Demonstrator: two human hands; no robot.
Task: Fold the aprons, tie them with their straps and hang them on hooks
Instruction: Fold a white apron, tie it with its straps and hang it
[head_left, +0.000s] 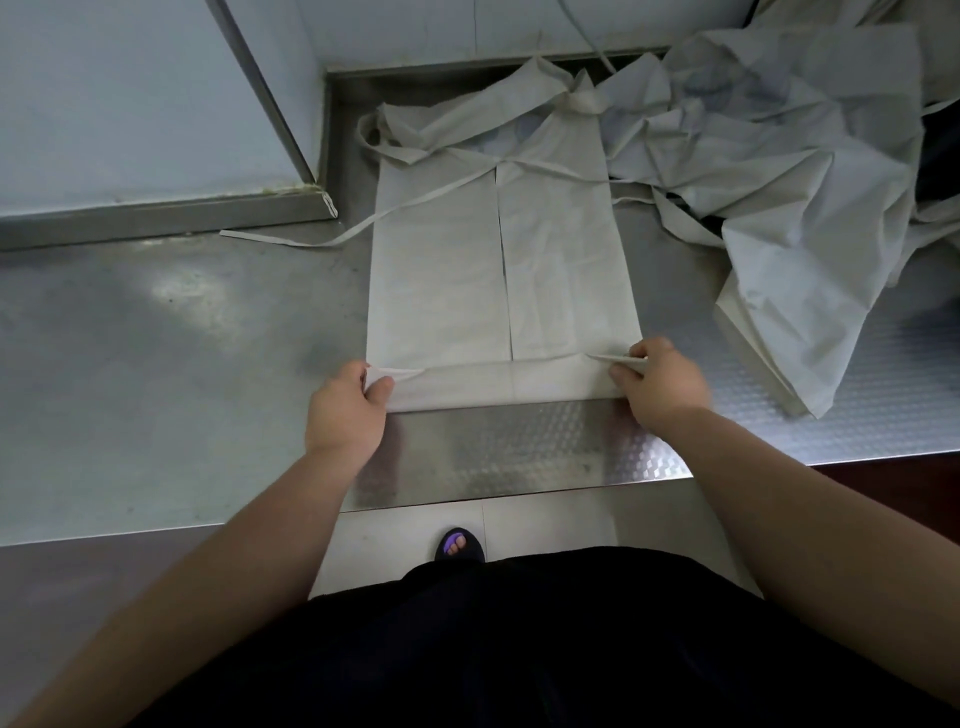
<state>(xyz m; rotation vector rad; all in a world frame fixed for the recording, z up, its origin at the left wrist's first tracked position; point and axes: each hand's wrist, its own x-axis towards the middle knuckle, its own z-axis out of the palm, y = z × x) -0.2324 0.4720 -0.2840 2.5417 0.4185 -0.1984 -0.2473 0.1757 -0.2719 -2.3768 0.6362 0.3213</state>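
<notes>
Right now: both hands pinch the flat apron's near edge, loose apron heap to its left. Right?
Wrong side. In the head view the heap lies to the right of the flat apron. The left hand and right hand do pinch its near edge.

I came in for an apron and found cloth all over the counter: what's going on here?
A person is folding a pale grey fabric apron laid flat on the stainless steel table. Its long sides are already folded in to meet down the middle. The left hand and right hand each pinch a near corner, with the near end turned over once. One thin strap trails off to the left. A crumpled heap of more pale aprons waits at the right.
</notes>
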